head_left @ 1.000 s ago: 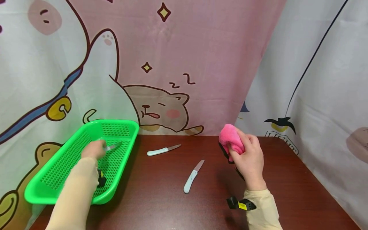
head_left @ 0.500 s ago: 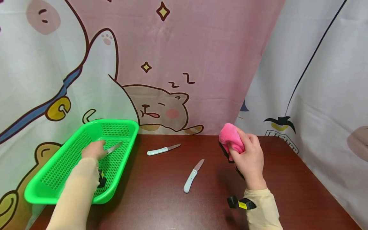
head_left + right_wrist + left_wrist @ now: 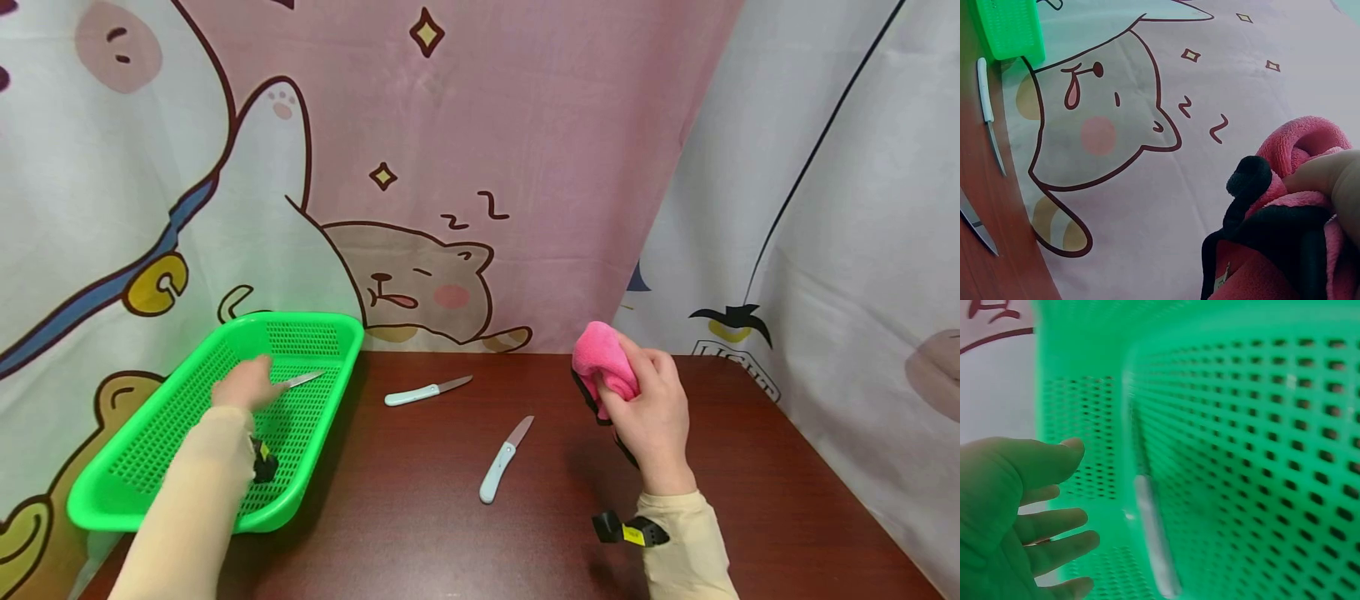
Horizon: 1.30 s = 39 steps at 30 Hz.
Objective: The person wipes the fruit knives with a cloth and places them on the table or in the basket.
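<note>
My left hand [image 3: 245,385] is over the green plastic basket [image 3: 327,417] at the left. In the left wrist view its fingers are spread and hold nothing. A knife with a pale handle [image 3: 1157,534] lies on the basket's mesh floor, apart from the fingertips in that view. In the head view its blade [image 3: 303,379] points right, toward the basket's side. My right hand [image 3: 658,417] grips a bunched pink cloth [image 3: 602,358] with dark edging, raised above the right half of the table. The right wrist view shows the thumb pressed into the cloth's folds.
Two more knives with pale handles lie on the dark brown table [image 3: 390,517]: one farther back [image 3: 411,397], another [image 3: 495,475] nearer the middle. A cartoon-printed curtain [image 3: 570,167] hangs right behind the table. The basket stands at the table's left edge.
My left fingers have let go of the knife, which now lies in the basket. The left hand has shifted slightly back from it. My right hand and cloth have stayed in place.
</note>
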Each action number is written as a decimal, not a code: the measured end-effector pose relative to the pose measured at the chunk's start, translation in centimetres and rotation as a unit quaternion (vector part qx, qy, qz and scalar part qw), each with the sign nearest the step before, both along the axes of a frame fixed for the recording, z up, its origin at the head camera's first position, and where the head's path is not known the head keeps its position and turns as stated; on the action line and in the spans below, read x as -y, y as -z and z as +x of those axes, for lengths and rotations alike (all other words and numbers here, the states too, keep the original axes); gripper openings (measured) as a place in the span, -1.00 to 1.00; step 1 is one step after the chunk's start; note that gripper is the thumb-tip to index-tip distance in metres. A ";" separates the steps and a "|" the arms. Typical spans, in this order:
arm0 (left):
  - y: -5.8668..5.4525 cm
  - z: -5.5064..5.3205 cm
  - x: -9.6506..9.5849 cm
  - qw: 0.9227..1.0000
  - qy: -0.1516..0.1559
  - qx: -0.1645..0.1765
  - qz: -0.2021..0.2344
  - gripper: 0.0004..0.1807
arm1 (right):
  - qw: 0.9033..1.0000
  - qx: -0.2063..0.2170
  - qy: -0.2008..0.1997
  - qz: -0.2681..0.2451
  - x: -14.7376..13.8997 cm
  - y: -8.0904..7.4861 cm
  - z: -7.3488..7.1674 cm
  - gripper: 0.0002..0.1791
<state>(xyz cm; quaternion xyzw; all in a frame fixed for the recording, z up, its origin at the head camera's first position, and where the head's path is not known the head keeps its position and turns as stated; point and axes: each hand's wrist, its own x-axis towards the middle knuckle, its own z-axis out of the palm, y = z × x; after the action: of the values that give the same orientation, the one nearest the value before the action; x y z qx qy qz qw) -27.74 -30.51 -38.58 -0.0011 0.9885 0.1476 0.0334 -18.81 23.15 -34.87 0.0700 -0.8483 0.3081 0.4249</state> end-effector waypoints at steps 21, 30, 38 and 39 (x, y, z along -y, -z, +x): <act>-9.1 3.1 -8.4 0.984 0.111 -0.109 0.089 -0.24 | 1.000 -0.004 0.000 -0.004 0.0 -0.2 0.1 -0.38; -8.4 4.1 -14.0 0.975 0.149 -0.127 0.108 -0.24 | 1.000 -0.003 0.002 -0.009 -0.2 -0.3 0.2 -0.37; -4.1 3.3 -18.1 0.968 0.151 -0.165 0.117 -0.16 | 1.000 0.004 0.000 -0.010 -0.2 -0.3 0.2 -0.37; -3.6 3.1 -18.6 0.967 0.150 -0.167 0.119 -0.15 | 1.000 0.003 -0.001 -0.010 -0.2 -0.3 0.2 -0.37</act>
<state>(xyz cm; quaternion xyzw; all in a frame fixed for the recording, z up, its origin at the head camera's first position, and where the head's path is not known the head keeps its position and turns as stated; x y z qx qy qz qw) -24.64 -11.95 -34.99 0.1753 0.9444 0.2553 -0.1101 -18.62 23.34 -34.62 0.0655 -0.8466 0.3166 0.4228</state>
